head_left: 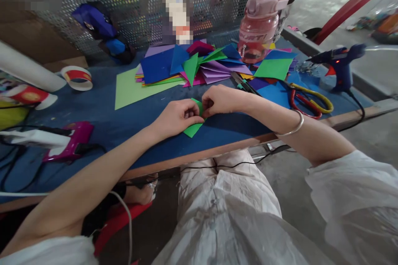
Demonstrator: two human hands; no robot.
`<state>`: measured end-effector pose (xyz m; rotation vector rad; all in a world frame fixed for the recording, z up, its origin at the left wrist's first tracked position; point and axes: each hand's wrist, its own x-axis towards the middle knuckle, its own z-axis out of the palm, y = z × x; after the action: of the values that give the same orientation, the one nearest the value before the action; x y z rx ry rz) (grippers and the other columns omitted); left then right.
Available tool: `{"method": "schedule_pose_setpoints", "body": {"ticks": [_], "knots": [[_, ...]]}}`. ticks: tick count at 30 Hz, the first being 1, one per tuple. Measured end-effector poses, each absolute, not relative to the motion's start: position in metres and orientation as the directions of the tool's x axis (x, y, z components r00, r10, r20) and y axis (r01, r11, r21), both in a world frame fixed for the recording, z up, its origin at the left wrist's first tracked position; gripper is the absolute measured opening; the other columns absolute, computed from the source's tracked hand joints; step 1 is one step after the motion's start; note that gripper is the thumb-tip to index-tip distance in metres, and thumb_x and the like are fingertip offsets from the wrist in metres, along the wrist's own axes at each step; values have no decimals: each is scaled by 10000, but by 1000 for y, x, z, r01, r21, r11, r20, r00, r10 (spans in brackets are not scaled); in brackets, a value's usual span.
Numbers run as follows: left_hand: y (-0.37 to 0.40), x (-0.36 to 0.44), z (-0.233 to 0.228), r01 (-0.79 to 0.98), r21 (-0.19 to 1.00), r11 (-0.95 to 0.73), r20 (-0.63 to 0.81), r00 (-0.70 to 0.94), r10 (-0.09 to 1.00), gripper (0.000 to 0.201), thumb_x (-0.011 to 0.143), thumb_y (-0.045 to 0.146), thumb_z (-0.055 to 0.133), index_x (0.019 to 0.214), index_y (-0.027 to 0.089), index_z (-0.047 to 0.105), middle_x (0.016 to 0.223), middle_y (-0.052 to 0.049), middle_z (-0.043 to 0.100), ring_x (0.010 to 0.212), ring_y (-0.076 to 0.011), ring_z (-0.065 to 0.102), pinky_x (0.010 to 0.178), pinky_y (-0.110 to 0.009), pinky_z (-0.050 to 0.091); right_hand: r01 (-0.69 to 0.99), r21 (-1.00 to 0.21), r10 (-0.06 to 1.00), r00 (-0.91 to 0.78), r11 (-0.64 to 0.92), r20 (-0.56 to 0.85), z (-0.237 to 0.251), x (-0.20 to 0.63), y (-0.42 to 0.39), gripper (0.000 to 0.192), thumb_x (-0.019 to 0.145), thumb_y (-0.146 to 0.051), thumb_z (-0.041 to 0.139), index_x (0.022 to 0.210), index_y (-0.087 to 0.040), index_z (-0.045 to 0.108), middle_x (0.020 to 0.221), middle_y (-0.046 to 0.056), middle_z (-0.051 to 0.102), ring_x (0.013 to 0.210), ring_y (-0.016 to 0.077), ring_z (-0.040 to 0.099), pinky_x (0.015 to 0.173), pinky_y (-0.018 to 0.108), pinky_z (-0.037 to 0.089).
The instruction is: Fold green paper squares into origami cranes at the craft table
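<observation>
A small piece of green paper [193,130] lies on the blue tabletop [149,126] near its front edge. My left hand [178,119] is closed on the paper's left side, thumb stretched along it and fingers curled. From the right, my right hand [219,100] pinches the paper's edge close to the left fingertips. Both hands hide the middle of the paper, so I cannot tell how it is folded. Just beyond them spreads a pile of coloured paper, with a blue sheet [157,66] and a light green sheet [126,91] at its left.
Right of the pile lie scissors [311,99] with red and yellow handles, and a blue glue gun [342,64] with its cord. A pink bottle [259,25] stands behind. On the left are a magenta power strip [71,143], cords and a paper cup [77,78]. A perforated metal panel [137,4] rises behind.
</observation>
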<state>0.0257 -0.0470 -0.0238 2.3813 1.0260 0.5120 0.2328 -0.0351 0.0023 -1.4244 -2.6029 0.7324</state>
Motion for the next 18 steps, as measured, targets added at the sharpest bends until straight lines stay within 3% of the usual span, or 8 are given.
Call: {"method": "schedule_pose_setpoints", "body": {"ticks": [3,8,18], "knots": [[-47,29,-24,527,486,-697,196,712,675,223,875,346,707,751,188,610,733,16,617,665,-140,549,650,-269,398,770,-443,809,-568,459,-151,1,233,-34,264,797,-354,815,968,-153,818,895,42,782,802,175,667,655,249,387],[-48,26,-19,478,372,-795,166,809,564,264,956,334,625,743,203,543,729,11,604,680,-161,568,665,-286,398,770,-460,814,-560,442,-155,0,234,-34,233,803,-330,820,950,-150,814,877,47,774,796,174,667,648,257,391],[-55,18,-13,450,360,-817,95,854,512,238,982,300,570,763,207,556,742,12,599,693,-157,586,684,-273,419,766,-459,816,-562,450,-138,-2,235,-32,222,789,-316,812,925,-142,797,828,32,744,773,166,655,643,250,388]]}}
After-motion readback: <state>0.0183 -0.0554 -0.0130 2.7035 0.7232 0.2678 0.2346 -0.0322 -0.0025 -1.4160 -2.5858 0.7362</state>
